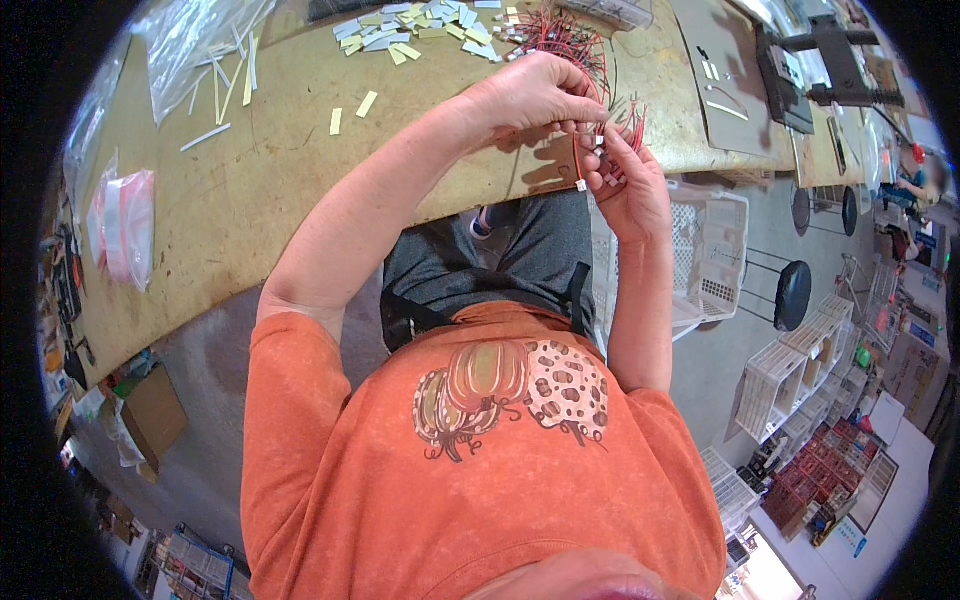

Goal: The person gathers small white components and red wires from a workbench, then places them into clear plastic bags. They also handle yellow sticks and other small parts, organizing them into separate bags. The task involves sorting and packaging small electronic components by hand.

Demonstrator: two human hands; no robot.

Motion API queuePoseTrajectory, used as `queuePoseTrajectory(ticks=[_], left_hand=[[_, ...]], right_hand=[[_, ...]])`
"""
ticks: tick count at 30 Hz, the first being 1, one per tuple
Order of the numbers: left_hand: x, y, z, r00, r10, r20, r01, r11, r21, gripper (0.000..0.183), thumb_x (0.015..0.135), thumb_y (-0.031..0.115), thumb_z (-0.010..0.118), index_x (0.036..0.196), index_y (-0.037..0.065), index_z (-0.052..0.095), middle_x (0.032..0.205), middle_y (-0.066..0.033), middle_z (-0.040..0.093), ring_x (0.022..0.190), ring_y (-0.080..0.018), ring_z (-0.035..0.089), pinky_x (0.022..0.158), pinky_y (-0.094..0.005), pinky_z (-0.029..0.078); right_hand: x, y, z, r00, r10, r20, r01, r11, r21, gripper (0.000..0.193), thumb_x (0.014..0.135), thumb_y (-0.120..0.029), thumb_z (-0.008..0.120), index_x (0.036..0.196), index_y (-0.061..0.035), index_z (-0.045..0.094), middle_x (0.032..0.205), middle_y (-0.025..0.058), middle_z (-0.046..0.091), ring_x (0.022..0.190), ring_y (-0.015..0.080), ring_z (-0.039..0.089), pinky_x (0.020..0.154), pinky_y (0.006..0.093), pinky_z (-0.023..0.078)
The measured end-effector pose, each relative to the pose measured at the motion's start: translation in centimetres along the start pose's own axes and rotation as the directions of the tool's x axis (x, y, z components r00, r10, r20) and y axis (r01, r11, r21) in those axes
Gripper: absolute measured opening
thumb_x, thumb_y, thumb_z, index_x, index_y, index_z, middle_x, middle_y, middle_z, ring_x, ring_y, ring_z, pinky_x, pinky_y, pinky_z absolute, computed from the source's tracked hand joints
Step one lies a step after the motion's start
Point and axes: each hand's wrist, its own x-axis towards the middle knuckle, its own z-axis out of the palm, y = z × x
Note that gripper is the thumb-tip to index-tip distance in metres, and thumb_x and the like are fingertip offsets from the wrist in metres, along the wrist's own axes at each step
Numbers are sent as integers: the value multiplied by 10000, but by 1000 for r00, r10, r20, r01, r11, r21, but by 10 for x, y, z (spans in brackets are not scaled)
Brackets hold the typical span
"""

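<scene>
Both of my hands meet above the front edge of the wooden worktable (pixel 230 190). My right hand (pixel 636 195) is closed around a small bunch of red and black wire leads (pixel 637 128) with white connectors. Thumb and fingers of my left hand (pixel 540 98) pinch a lead at the top of the same bunch. One white connector (pixel 581 186) hangs on a red wire between the hands. Just beyond my left hand lies a tangled heap of red and black wires (pixel 570 38). The fingers partly hide the held leads.
Pale yellow and white paper slips (pixel 440 22) lie scattered at the table's far side. A plastic bag (pixel 125 225) rests at the left. To the right are a dark clamp-like device (pixel 785 80), a white plastic crate (pixel 735 240) and a black stool (pixel 793 295). Another person (pixel 915 185) sits far right.
</scene>
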Motion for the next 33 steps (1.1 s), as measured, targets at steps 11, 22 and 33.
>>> queuePoseTrajectory(ticks=[11,22,33], left_hand=[[-14,22,-5,995,-96,6,96,995,-2,219,895,259,730,838,52,684,676,35,621,558,-18,503,481,-184,383],[-3,-4,3,996,47,-73,-35,988,152,252,820,224,780,889,-7,707,720,-31,660,633,-85,590,528,-268,475],[2,-4,-5,975,187,-119,-116,888,445,219,798,194,746,880,-5,709,752,-16,672,677,-65,586,595,-253,482]], right_hand=[[0,-4,-1,999,22,28,-22,999,27,221,1007,-182,551,1098,4,630,955,181,713,714,180,710,569,251,587],[-2,-4,13,999,-6,37,12,989,-150,235,1031,-130,471,1151,52,562,1029,184,688,876,272,725,716,326,624],[2,-2,20,996,65,69,-55,990,-129,282,1021,-115,448,1209,73,541,1091,231,668,969,328,704,816,395,610]])
